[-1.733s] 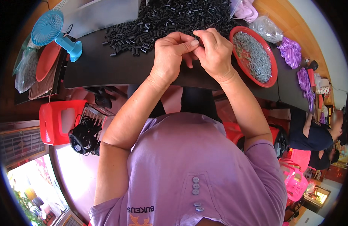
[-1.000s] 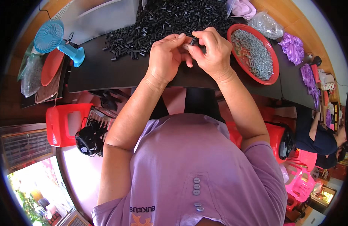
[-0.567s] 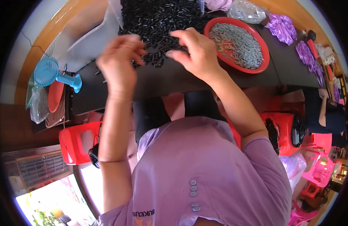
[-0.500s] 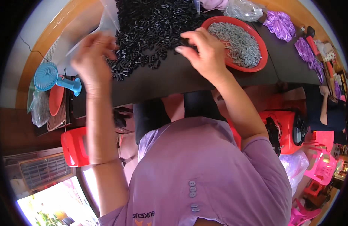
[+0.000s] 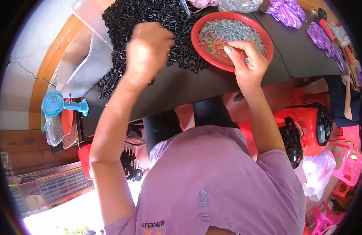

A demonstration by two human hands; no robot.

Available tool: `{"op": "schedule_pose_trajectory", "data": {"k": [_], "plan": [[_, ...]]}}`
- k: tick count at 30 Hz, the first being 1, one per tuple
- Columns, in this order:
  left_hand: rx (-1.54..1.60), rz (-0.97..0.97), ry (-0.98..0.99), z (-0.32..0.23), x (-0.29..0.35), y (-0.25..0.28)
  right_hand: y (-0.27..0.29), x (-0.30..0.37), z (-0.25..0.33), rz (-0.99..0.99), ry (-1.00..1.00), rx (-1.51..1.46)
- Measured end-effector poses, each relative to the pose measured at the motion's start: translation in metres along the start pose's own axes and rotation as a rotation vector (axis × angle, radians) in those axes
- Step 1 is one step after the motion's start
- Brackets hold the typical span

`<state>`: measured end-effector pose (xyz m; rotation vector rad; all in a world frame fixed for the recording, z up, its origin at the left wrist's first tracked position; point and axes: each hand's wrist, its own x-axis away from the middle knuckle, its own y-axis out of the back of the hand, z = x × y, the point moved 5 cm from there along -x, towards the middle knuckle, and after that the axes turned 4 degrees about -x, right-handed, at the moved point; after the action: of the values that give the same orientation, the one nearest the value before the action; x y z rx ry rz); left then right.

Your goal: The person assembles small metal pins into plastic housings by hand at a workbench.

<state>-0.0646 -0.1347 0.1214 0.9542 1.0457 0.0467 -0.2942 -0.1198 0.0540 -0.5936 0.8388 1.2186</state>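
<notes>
A wide heap of small black plastic pieces (image 5: pixel 147 11) covers the far middle of the dark table. My left hand (image 5: pixel 147 51) hovers over it, smeared by motion, and its fingers cannot be read clearly. To the right stands a red oval basin (image 5: pixel 195 43) with many small silvery metal pieces (image 5: pixel 232 29) in it. Over the basin's near right side is my right hand (image 5: pixel 250 66), thumb and forefinger brought together. A greyish speck shows between its fingers and palm, too small to name.
Beside the heap on the left stands a clear plastic bin (image 5: pixel 88 58). A blue handheld fan (image 5: pixel 53 103) lies at the table's left end. Purple shiny bundles (image 5: pixel 286 13) and a clear plastic bag (image 5: pixel 239 4) lie at the back right. Another person's arm (image 5: pixel 347 98) shows at far right.
My right hand has moved from the black heap to the red basin, and its fingers have come together. My left hand has moved rightward over the heap. The whole view has shifted slightly.
</notes>
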Motion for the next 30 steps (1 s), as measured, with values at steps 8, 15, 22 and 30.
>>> {"op": "schedule_pose_trajectory", "data": {"k": [8,15,22,30], "plan": [[-0.111,0.579,-0.142,-0.027,-0.038,-0.102,-0.002,0.002,0.001,0.011,0.001,-0.035],[-0.068,0.876,-0.126,-0.035,-0.052,-0.118,0.003,0.003,-0.002,-0.011,-0.027,-0.062],[0.021,0.890,-0.136,-0.025,-0.052,-0.118,0.002,0.004,-0.001,-0.005,-0.065,-0.102],[0.578,0.712,0.440,-0.022,-0.042,-0.086,0.001,0.002,0.002,0.038,-0.031,-0.029]]}}
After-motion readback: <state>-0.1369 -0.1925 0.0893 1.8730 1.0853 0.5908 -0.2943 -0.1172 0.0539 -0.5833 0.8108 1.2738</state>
